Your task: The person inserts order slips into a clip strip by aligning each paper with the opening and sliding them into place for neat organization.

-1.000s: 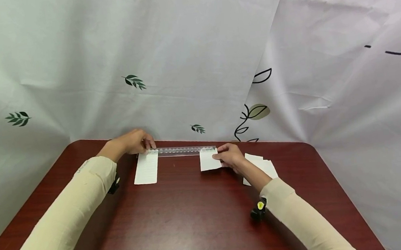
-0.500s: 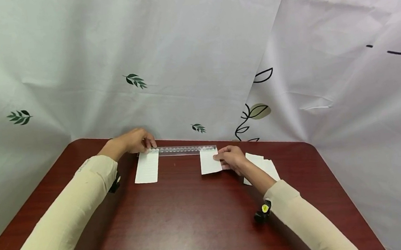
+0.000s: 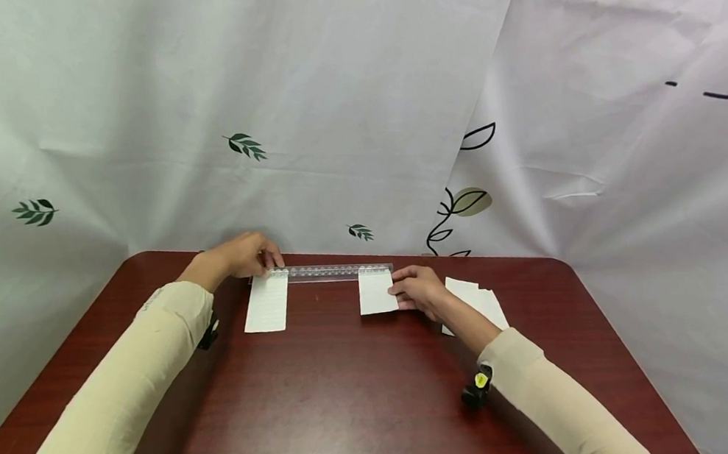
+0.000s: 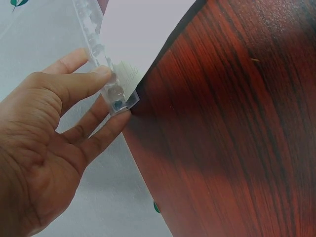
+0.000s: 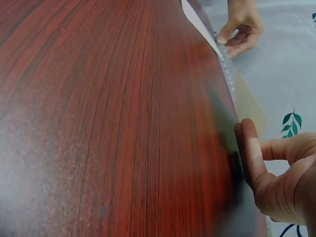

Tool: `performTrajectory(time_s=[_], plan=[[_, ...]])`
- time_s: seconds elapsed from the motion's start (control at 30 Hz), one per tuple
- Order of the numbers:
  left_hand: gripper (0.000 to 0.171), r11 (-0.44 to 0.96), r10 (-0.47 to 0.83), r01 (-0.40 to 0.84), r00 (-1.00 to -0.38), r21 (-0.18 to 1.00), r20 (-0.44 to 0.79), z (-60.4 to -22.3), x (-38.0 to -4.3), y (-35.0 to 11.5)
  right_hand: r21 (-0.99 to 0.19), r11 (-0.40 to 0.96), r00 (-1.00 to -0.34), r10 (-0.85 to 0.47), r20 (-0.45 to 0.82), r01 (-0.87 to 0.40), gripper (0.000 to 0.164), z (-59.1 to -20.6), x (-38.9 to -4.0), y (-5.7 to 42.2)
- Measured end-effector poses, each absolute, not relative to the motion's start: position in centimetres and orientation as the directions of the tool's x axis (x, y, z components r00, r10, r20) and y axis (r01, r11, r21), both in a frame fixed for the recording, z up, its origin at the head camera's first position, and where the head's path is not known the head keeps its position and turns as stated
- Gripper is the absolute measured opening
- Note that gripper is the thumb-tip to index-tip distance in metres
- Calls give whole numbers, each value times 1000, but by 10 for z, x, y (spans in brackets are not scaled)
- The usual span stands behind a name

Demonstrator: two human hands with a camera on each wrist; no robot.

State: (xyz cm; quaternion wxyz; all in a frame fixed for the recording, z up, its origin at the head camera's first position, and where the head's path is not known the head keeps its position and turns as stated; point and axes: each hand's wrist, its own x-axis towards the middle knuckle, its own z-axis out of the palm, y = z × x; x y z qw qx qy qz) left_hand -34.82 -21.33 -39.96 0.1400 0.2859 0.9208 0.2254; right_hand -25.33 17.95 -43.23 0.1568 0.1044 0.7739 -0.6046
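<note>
A clear plastic strip (image 3: 325, 272), ruler-like with a row of round shapes, lies along the table's far edge. My left hand (image 3: 243, 256) pinches its left end, thumb on top and fingers beneath, as the left wrist view shows. A long lined paper slip (image 3: 268, 304) reaches from that end toward me; its upper part (image 4: 143, 34) looks tucked at the strip. At the strip's right end, my right hand (image 3: 420, 291) holds a shorter white paper (image 3: 377, 292) by its right edge. The paper's top meets the strip; whether it is fixed there I cannot tell.
Several white papers (image 3: 486, 307) lie overlapping beside the right forearm, partly hidden by it. The dark red wooden table (image 3: 303, 411) ends just behind the strip, against a white leaf-printed cloth (image 3: 299, 115). Wrist cameras (image 3: 476, 387) hang under both sleeves.
Over the last second, the right-hand paper has come to lie flatter, then shifted slightly left along the strip. My left hand keeps its grip in place.
</note>
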Motion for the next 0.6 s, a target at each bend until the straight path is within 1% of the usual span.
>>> performTrajectory(time_s=[0.17,0.6], plan=[[36,734,589,461,-798,498,-130,-401,-350,-214,-903,258,-931,-30,-364,345,44,-434,-255,177],[34,728,595,464,-793,505,-128,-398,-348,-213,-905,233,-927,-34,-374,356,43,-438,-258,167]])
